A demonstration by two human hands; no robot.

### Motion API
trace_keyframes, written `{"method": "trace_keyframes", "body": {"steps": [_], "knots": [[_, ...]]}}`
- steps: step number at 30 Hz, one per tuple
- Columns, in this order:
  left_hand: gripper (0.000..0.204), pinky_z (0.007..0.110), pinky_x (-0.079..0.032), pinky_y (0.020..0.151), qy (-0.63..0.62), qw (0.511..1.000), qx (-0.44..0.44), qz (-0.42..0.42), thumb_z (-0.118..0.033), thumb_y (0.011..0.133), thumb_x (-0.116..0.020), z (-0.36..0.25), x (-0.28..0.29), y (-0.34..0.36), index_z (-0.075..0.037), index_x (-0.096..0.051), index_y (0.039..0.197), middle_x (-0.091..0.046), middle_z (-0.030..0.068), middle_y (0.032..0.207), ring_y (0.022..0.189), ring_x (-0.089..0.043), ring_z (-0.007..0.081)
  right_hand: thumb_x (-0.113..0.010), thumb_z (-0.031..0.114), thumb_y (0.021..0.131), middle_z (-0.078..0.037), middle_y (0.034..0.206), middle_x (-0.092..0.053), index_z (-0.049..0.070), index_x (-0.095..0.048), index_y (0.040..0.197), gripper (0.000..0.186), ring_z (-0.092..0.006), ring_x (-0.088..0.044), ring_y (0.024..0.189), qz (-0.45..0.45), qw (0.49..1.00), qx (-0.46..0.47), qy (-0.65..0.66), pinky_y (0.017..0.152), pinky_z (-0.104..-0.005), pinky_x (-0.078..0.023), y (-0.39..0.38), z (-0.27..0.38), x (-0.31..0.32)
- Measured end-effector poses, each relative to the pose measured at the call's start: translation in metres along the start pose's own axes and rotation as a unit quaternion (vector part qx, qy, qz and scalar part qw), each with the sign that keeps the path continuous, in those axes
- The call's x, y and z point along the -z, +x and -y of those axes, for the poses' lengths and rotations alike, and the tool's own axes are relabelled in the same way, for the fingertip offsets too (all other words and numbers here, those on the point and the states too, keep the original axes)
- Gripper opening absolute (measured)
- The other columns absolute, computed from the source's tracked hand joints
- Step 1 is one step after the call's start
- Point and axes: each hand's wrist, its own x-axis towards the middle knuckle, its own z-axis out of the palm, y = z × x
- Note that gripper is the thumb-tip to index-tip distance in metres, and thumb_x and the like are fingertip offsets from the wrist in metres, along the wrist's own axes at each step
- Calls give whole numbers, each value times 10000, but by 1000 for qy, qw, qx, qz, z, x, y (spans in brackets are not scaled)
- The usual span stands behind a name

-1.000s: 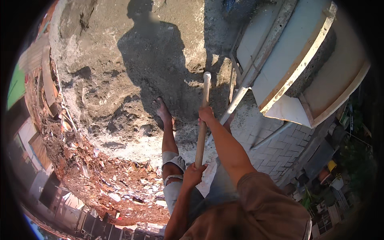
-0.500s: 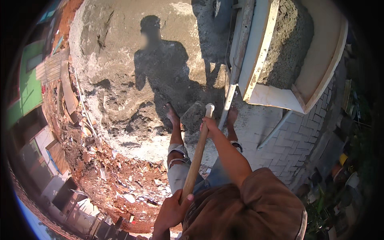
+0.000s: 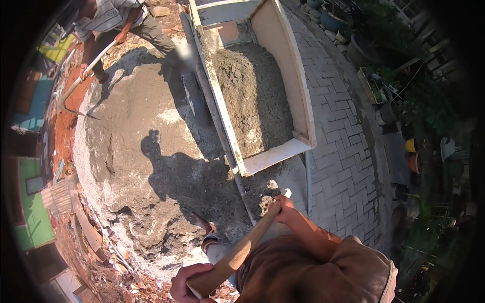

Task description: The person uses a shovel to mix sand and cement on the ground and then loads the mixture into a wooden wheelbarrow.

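Note:
Both my hands grip the long wooden handle of a hoe [image 3: 240, 255], which slants up to the right across my body. My left hand [image 3: 189, 284] is wrapped round its near end, low in the view. Close to the pale far tip, my right hand [image 3: 288, 209] is closed round the wood. A grey lump of wet mortar [image 3: 265, 196] sits at the hoe's head, hiding most of the blade. Just beyond it stands a wooden box [image 3: 278, 157] on poles, partly filled with grey mortar [image 3: 247, 96]. A broad mortar heap [image 3: 136, 121] spreads over the ground to the left.
At the far left, a co-worker [image 3: 113, 22] bends over the heap, both hands on a long-handled tool [image 3: 96, 60]. Grey block paving [image 3: 333, 106] runs right of the box. Flower pots [image 3: 411, 161] and plants line the right side. Rubble and red soil lie lower left.
My hoe has swung to the right and tilted, bringing its head near the box's near end. The view has turned right, and the co-worker now shows at the far left.

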Motion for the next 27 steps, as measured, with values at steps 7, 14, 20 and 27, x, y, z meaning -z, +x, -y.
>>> {"method": "trace_keyframes", "body": {"steps": [7, 14, 20, 27], "knots": [[507, 161, -222, 372, -119, 953, 17, -279, -477, 968, -526, 11, 15, 112, -21, -574, 1184, -459, -26, 635, 456, -356, 26, -508, 150, 905, -101, 763, -466, 79, -391, 1060, 207, -257, -555, 656, 40, 974, 215, 58, 625, -455, -573, -132, 76, -137], [455, 182, -251, 367, -174, 914, 159, -329, -529, 975, -477, 160, 96, 128, -122, -581, 1149, -501, -7, 700, 453, -363, 63, -511, 140, 927, -118, 822, -579, 39, -471, 1046, 160, -279, -639, 740, 199, 951, 217, -95, 733, -531, -564, -112, 62, -238], [309, 233, -357, 400, -156, 889, 284, -324, -417, 974, -509, 253, 58, 59, -125, -580, 1050, -574, 35, 767, 496, -482, 109, -558, 90, 875, -115, 810, -635, 11, -524, 921, 98, -241, -662, 736, 247, 903, 326, -129, 637, -456, -584, -160, 73, -181], [369, 347, -489, 474, 23, 856, 383, -346, -336, 935, -469, 294, -19, -57, -35, -516, 1143, -605, 177, 945, 670, -645, 258, -529, 138, 861, -107, 805, -620, 54, -516, 892, 91, -276, -670, 729, 135, 943, 276, -125, 666, -495, -565, -147, 93, -53]]}}
